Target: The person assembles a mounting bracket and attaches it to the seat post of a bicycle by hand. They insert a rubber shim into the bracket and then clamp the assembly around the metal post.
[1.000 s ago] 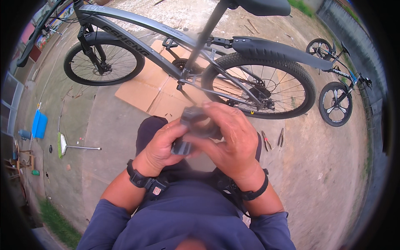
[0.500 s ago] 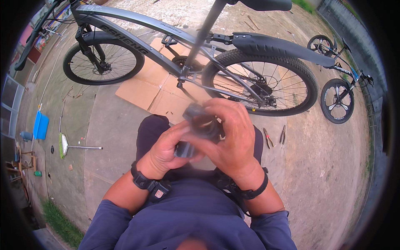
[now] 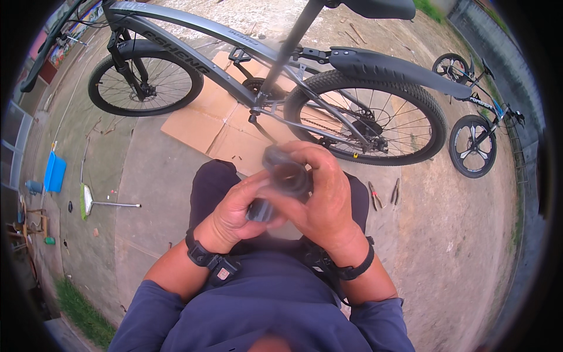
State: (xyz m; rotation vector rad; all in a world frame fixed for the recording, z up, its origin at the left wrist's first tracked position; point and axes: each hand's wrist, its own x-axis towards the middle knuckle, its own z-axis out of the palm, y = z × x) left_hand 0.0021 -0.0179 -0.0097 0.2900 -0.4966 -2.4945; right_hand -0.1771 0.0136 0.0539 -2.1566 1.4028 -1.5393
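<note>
Nearest: sleeves [image 3: 143,320] are covering the upper forearms, and a black strap [image 3: 202,253] is circling the left wrist, another [image 3: 355,268] the right.

Both hands are meeting in front of the body, above the lap, and are sharing one dark part [image 3: 288,177]. The part is blurring, so its kind cannot be told; its upper portion is looking rounded, with a greyish lower end showing near the left palm. Left hand [image 3: 233,210]: closing on the part from the left, thumb pointing up toward it. Right hand [image 3: 328,196]: wrapping it from the right, fingers arching over the top, thumb crossing in front toward the left thumb. The part is thus sitting between the two hands, touching both.

Beyond the right knee [image 3: 356,196], red-handled pliers [image 3: 373,192] and dark pliers [image 3: 396,191] are lying side by side on the concrete ground [image 3: 146,170].

Ahead, flattened cardboard [image 3: 199,126] is lying partly under a grey bicycle [image 3: 229,86]. Off left, a broom [image 3: 87,202] is lying near a blue bin [image 3: 55,172].

Farther right, a second bicycle [image 3: 474,146] is standing near a wall [image 3: 516,76].
</note>
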